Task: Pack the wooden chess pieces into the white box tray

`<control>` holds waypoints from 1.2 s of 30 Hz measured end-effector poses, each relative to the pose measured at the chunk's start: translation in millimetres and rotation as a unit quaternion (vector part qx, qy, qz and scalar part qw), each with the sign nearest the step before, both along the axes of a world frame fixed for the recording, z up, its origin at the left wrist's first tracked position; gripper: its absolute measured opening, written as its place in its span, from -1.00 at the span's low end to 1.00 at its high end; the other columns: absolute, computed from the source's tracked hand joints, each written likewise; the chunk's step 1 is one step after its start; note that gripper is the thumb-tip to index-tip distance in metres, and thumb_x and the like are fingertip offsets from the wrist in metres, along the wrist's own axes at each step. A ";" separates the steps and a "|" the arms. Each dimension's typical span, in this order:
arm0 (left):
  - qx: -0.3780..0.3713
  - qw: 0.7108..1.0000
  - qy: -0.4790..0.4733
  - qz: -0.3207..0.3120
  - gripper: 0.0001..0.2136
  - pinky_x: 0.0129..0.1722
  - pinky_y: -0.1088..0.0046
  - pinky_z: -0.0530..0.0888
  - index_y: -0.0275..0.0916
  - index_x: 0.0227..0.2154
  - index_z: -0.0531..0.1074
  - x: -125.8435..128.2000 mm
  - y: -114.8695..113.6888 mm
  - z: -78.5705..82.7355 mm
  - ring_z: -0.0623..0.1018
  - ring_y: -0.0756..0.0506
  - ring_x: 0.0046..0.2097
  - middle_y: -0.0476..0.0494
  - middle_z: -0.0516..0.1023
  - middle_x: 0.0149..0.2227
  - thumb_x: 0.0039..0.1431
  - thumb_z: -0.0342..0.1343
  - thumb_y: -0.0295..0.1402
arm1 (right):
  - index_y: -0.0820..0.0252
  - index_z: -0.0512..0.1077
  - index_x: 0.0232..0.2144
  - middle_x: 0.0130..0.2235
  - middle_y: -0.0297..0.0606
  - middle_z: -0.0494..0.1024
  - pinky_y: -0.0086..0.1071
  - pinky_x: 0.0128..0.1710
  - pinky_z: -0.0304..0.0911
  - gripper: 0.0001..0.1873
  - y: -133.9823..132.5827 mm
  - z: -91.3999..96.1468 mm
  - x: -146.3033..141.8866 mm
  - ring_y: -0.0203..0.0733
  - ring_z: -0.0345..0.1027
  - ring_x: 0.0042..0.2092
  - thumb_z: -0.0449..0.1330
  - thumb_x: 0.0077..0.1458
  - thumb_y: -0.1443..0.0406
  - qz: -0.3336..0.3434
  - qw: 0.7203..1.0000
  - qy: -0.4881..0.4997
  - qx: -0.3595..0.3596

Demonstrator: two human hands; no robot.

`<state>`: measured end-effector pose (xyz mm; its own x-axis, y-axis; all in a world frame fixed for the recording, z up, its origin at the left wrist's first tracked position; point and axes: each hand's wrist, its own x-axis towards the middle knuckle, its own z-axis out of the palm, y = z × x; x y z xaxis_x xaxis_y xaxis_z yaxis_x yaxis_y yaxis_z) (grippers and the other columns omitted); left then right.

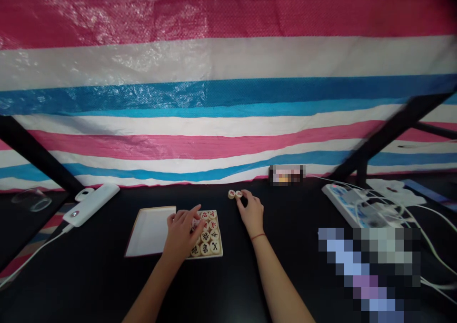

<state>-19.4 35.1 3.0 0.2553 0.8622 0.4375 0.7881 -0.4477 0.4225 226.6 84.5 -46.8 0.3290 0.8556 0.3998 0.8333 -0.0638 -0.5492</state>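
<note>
My right hand (253, 213) pinches a round cream Chinese chess piece (239, 194) with a red mark, low at the tabletop. Beside it sits another red-marked piece (232, 194). Over the left part of a shallow box (220, 247) hovers my left hand (183, 230), thumb and index finger apart above the pieces. In the box, rows of pieces show red characters at the back and black ones, such as this piece (214, 246), at the front. My left hand hides several of them. An open white-lined lid (152, 232) lies left of the box.
A white device (93, 204) with a cable lies at the left, near a clear glass (34, 201). A power strip (342, 204) and tangled white cables are at the right. Striped sheeting (221, 146) hangs behind the black table (221, 289).
</note>
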 end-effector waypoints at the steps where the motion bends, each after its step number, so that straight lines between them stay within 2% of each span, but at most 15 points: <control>1: 0.002 1.000 0.000 0.000 -0.68 -0.04 0.22 0.27 -0.15 0.04 0.37 0.0 0.2 -0.2 0.52 -0.13 -0.13 -0.06 0.61 -0.26 0.23 0.04 -0.31 | 0.16 0.42 -0.09 -0.21 -0.17 0.56 -0.27 -0.19 0.16 -0.70 0.2 0.3 0.4 -0.06 0.36 -0.13 0.11 0.13 0.21 0.001 1.000 0.002 -0.002; 4: 0.005 1.000 0.009 0.005 -0.73 -0.05 0.22 0.26 -0.14 -0.01 0.41 -1.0 1.1 0.1 0.52 -0.14 -0.12 -0.09 0.61 -0.24 0.26 0.00 -0.32 | 0.18 0.41 -0.07 -0.16 -0.14 0.56 -0.24 -0.16 0.18 -0.67 -1.2 4.5 0.1 -0.03 0.35 -0.09 0.11 0.12 0.21 0.003 1.000 0.005 0.004; 7: 0.007 0.999 0.040 0.028 -0.80 -0.10 0.23 0.25 -0.13 -0.17 0.49 -2.1 4.2 3.3 0.51 -0.14 -0.14 -0.10 0.61 -0.22 0.27 -0.03 -0.34 | 0.26 0.42 -0.07 -0.10 -0.05 0.54 -0.19 -0.12 0.20 -0.64 -8.4 14.8 -7.8 0.01 0.33 -0.06 0.09 0.12 0.21 -0.010 0.998 0.014 0.053; 9: 0.008 0.996 0.077 0.047 -0.80 -0.15 0.24 0.24 -0.15 -0.30 0.51 -0.6 7.7 7.4 0.51 -0.15 -0.19 -0.10 0.61 -0.28 0.26 -0.03 -0.35 | 0.25 0.44 -0.12 -0.18 -0.08 0.56 -0.21 -0.15 0.24 -0.67 -16.7 23.0 -18.8 -0.02 0.38 -0.14 0.05 0.15 0.20 0.026 0.996 0.039 0.069; 13: -0.009 0.984 0.157 0.081 -0.72 -0.21 0.24 0.23 -0.21 -0.49 0.51 12.0 13.3 15.9 0.50 -0.19 -0.25 -0.14 0.58 -0.42 0.24 -0.04 -0.33 | 0.17 0.43 -0.15 -0.45 -0.30 0.56 -0.38 -0.38 0.27 -0.72 -34.3 33.5 -46.4 -0.18 0.45 -0.43 0.05 0.19 0.16 0.143 0.980 0.139 0.005; 17: -0.053 0.975 0.174 0.129 -0.68 -0.24 0.21 0.24 -0.24 -0.49 0.55 28.6 10.4 15.7 0.50 -0.24 -0.27 -0.20 0.58 -0.42 0.24 -0.06 -0.29 | 0.13 0.44 -0.18 -0.46 -0.32 0.58 -0.42 -0.41 0.28 -0.75 -42.0 35.1 -62.2 -0.19 0.49 -0.42 0.08 0.19 0.15 0.169 0.972 0.165 -0.004; 26: -0.067 0.984 0.104 0.130 -0.80 -0.17 0.20 0.22 -0.20 -0.38 0.50 35.9 0.9 9.8 0.51 -0.22 -0.22 -0.14 0.59 -0.40 0.22 0.01 -0.27 | 0.14 0.47 -0.26 -0.41 -0.29 0.59 -0.41 -0.36 0.29 -0.75 -41.3 32.1 -64.2 -0.19 0.48 -0.37 0.06 0.21 0.15 0.178 0.966 0.187 -0.022; 30: -0.051 0.990 0.022 0.133 -0.83 -0.12 0.17 0.23 -0.15 -0.26 0.49 32.6 2.3 11.9 0.53 -0.20 -0.19 -0.11 0.61 -0.32 0.21 0.04 -0.25 | 0.15 0.49 -0.24 -0.26 -0.19 0.58 -0.26 -0.15 0.27 -0.79 -45.3 39.9 -64.5 -0.10 0.40 -0.18 0.07 0.18 0.25 0.150 0.981 0.108 0.050; 33: -0.056 0.990 -0.069 0.112 -0.78 -0.15 0.23 0.32 -0.13 -0.17 0.48 28.1 4.1 11.8 0.54 -0.15 -0.22 -0.10 0.61 -0.27 0.22 0.02 -0.21 | 0.12 0.45 -0.10 -0.14 -0.20 0.56 -0.16 -0.04 0.21 -0.68 -49.2 48.9 -66.3 -0.04 0.31 -0.05 0.18 0.04 0.33 0.218 0.971 0.060 0.071; 36: -0.088 0.984 -0.135 0.079 -0.73 -0.27 0.32 0.39 -0.16 -0.18 0.49 25.3 5.1 11.1 0.53 -0.11 -0.32 -0.08 0.60 -0.33 0.22 -0.01 -0.16 | 0.08 0.44 -0.09 -0.15 -0.22 0.56 -0.16 -0.06 0.20 -0.67 -51.2 52.1 -69.0 -0.04 0.30 -0.06 0.21 0.03 0.34 0.273 0.958 0.053 0.071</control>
<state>5.9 40.1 14.1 0.0081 0.9502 0.3114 0.6907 -0.2305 0.6854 157.6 33.3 5.4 -0.1063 0.8516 0.5133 0.6601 0.4465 -0.6041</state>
